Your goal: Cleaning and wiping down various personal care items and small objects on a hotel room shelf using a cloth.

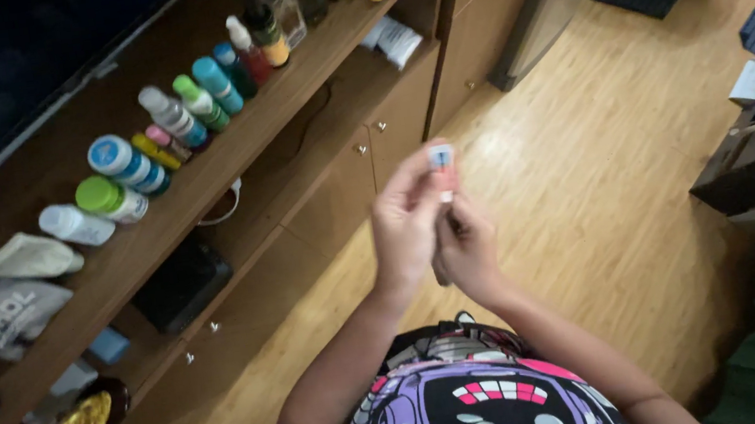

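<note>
Left of the person, a wooden shelf (225, 164) carries a row of bottles (181, 121). At centre, the left hand (404, 228) pinches a small tube (442, 167) upright above the floor; the right hand (468, 249) closes on its lower end. Judging by that grip, the tube is being opened, which calls for a steady twist.

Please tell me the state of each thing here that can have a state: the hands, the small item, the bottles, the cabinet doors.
left hand: closed on the small tube
right hand: fingers pinched at the tube's lower end
small tube: held upright, above the floor
bottles on the shelf: capped, some lying down
cabinet doors: shut
</note>
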